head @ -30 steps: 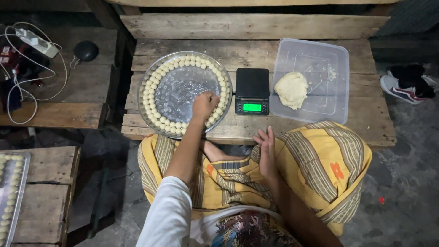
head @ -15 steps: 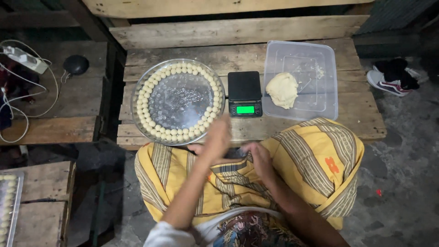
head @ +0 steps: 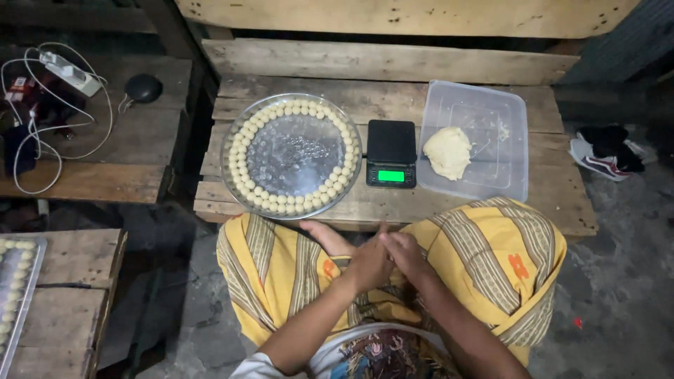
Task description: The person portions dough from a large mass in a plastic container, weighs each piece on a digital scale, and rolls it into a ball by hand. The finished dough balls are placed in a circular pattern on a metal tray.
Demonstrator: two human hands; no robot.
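Note:
My left hand [head: 366, 265] and my right hand [head: 408, 254] are pressed together in my lap, over a yellow striped cloth [head: 491, 260]. Whether anything lies between the palms is hidden. In front of them, on a low wooden table [head: 393, 105], stands a round shiny tray [head: 291, 151] with small pale dough balls [head: 277, 202] lined along its rim. Right of the tray sits a black scale [head: 391, 151] with a lit green display. Further right, a clear plastic container [head: 491, 112] holds a lump of pale dough [head: 448, 152].
A white power strip [head: 67, 70] with looped cables and a black round object [head: 144, 88] lie on a wooden bench at the left. Another tray of dough balls [head: 12, 295] shows at the lower left edge. Shoes [head: 604, 151] lie on the floor at right.
My left hand has left the tray's near rim and come back to my lap, where it now meets my right hand. The view has tilted slightly.

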